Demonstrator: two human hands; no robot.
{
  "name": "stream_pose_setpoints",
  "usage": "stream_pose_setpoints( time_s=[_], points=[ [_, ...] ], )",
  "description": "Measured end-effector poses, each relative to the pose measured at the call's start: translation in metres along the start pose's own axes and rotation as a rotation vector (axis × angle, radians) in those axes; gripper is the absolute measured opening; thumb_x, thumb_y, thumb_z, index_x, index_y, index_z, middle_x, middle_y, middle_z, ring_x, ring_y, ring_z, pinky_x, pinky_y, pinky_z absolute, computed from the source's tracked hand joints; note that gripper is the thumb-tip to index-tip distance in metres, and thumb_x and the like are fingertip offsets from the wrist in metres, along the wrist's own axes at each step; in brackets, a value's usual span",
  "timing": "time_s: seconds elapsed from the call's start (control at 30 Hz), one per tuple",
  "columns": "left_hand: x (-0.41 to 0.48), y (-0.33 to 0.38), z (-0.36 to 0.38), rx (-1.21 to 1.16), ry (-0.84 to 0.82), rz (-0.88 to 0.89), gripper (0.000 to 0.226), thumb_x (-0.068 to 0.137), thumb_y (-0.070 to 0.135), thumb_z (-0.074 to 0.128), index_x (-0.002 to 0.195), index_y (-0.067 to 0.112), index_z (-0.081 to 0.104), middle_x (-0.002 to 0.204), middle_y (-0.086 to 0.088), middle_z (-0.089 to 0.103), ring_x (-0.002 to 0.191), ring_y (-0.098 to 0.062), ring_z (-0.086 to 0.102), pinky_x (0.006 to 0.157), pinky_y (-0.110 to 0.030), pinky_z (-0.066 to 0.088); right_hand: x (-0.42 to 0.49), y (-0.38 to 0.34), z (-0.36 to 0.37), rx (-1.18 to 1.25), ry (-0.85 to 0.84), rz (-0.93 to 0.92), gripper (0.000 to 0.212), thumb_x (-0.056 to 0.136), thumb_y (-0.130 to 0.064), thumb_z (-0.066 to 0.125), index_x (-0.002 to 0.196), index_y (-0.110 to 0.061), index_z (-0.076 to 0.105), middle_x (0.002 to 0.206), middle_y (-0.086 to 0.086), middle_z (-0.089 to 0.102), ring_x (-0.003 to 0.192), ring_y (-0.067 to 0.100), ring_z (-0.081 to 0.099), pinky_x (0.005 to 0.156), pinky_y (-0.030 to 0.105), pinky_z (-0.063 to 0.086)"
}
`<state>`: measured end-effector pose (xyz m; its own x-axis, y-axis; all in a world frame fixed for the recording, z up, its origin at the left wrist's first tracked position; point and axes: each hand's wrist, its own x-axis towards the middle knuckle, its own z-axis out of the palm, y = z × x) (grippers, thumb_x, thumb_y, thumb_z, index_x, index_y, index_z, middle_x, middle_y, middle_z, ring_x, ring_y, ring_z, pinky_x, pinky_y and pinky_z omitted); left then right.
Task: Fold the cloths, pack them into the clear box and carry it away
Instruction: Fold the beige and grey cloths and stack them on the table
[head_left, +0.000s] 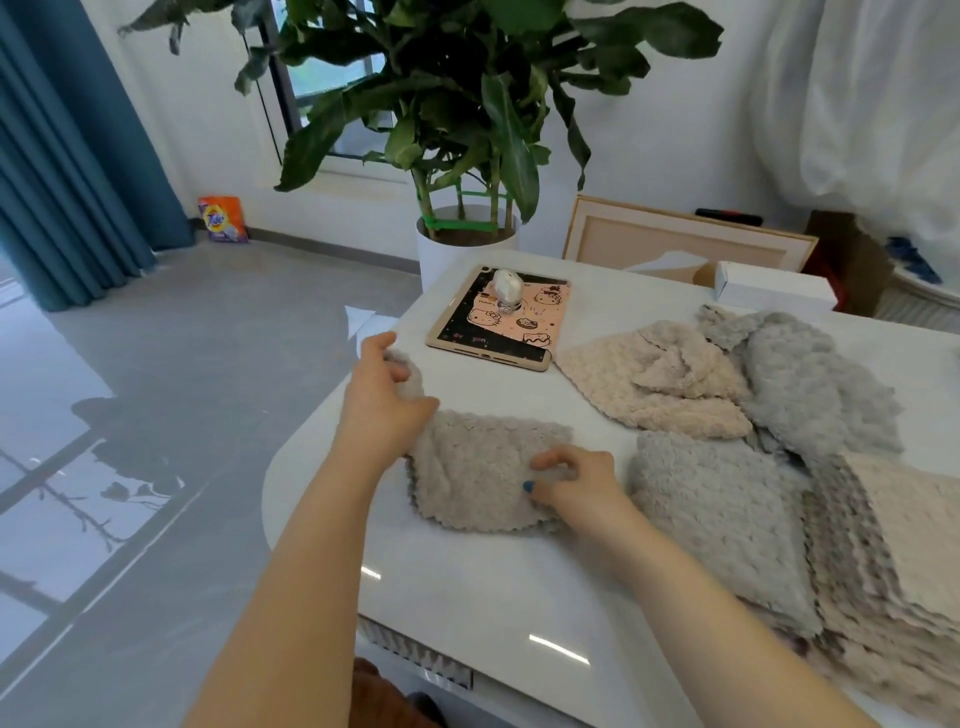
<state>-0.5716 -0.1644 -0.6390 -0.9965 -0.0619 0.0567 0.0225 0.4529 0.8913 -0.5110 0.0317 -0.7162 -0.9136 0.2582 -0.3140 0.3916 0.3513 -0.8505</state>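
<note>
The folding step is in hand. A beige-grey cloth lies on the white table. The left hand grips its corner at 11 o'clock and lifts it. The right hand, fingers curled, pinches its edge at 3 o'clock. More unfolded cloths wait at 2 o'clock. The clear box is not in view. I judge the next move must bring the lifted corner across with the edges matched.

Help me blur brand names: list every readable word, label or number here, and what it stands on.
"Tide": on the orange and purple detergent bag on the floor.
Small writing on the cartoon tablet case: too blurred to read.
The cloth being folded bears no text.
</note>
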Motion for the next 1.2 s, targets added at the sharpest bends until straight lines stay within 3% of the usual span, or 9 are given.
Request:
stream_pose_setpoints(
  time_s=[0.13,0.23,0.33,0.43,0.53,0.7,0.93,1.07,1.2],
  points=[
    [-0.017,0.020,0.045,-0.035,-0.309,0.129,0.069,0.077,0.012,0.075,0.131,0.032,0.038,0.109,0.006,0.047,0.098,-0.006,0.049,0.081,-0.022,0.044,-0.014,0.005,0.003,0.362,0.254,-0.051,0.018,0.090,-0.011,0.058,0.079,-0.004,0.070,0.081,0.005,0.061,0.081,0.022,0.057,0.061,0.025,0.041],
    [-0.029,0.027,0.069,0.039,-0.550,0.158,0.067,0.079,0.015,0.073,0.133,0.031,0.036,0.118,0.002,0.041,0.102,-0.012,0.050,0.083,-0.021,0.042,-0.016,-0.003,0.001,0.704,0.200,0.220,0.059,0.100,-0.043,0.040,0.065,-0.009,0.073,0.085,0.014,0.070,0.084,0.029,0.065,0.080,0.036,0.052],
    [-0.028,0.026,0.064,0.032,-0.713,0.025,0.060,0.085,0.024,0.069,0.135,0.031,0.038,0.120,0.007,0.046,0.097,-0.010,0.057,0.080,-0.022,0.047,-0.012,-0.004,-0.005,0.800,0.172,0.322,0.070,0.093,-0.064,0.036,0.080,-0.006,0.071,0.088,0.016,0.073,0.088,0.032,0.068,0.087,0.042,0.054],
    [-0.017,0.022,0.045,-0.179,-0.525,-0.074,0.042,0.092,0.029,0.061,0.131,0.028,0.045,0.118,0.005,0.054,0.094,-0.010,0.065,0.079,-0.024,0.050,-0.017,-0.005,-0.005,0.581,0.138,0.235,0.058,0.086,-0.062,0.053,0.077,-0.008,0.070,0.082,0.008,0.073,0.080,0.026,0.068,0.078,0.036,0.055],
    [-0.002,-0.002,0.029,0.178,-0.319,-0.127,0.040,0.096,0.023,0.054,0.134,0.017,0.043,0.123,-0.007,0.054,0.103,-0.021,0.060,0.087,-0.033,0.049,-0.019,-0.006,-0.005,0.350,0.162,0.082,0.036,0.082,-0.025,0.067,0.060,-0.015,0.040,0.066,0.008,0.040,0.057,0.017,0.039,0.054,0.027,0.027],
    [-0.013,-0.026,0.036,0.355,-0.556,-0.295,0.066,0.090,0.020,0.053,0.145,0.022,0.018,0.136,-0.011,0.039,0.111,-0.028,0.054,0.086,-0.034,0.053,-0.012,-0.019,-0.006,-0.058,0.204,-0.072,0.030,0.093,-0.023,0.053,0.067,-0.023,0.037,0.106,0.001,0.029,0.092,0.021,0.044,0.080,0.029,0.038],
    [-0.026,-0.031,0.054,0.078,-0.277,-0.340,0.081,0.091,0.042,0.058,0.148,0.008,0.012,0.145,-0.015,0.036,0.125,-0.031,0.046,0.091,-0.032,0.043,0.002,-0.011,-0.003,-0.271,0.121,0.031,0.015,0.097,-0.018,0.041,0.094,-0.011,0.054,0.125,0.009,0.028,0.110,0.029,0.043,0.098,0.030,0.037],
    [-0.023,-0.024,0.060,-0.163,-0.284,-0.433,0.055,0.084,0.028,0.072,0.126,0.000,0.050,0.120,-0.016,0.062,0.094,-0.023,0.065,0.070,-0.028,0.054,-0.002,-0.012,-0.007,-0.206,0.126,0.031,0.012,0.094,-0.017,0.047,0.084,-0.011,0.046,0.113,0.007,0.031,0.088,0.023,0.041,0.079,0.027,0.036],
    [-0.021,-0.004,0.056,-0.451,-0.401,-0.578,0.024,0.085,0.019,0.066,0.105,0.004,0.066,0.094,-0.015,0.072,0.081,-0.028,0.068,0.061,-0.031,0.054,-0.008,-0.021,-0.018,0.301,0.054,0.152,0.012,0.087,-0.006,0.060,0.085,-0.015,0.054,0.092,0.008,0.059,0.083,0.023,0.055,0.069,0.028,0.044]
  ],
)
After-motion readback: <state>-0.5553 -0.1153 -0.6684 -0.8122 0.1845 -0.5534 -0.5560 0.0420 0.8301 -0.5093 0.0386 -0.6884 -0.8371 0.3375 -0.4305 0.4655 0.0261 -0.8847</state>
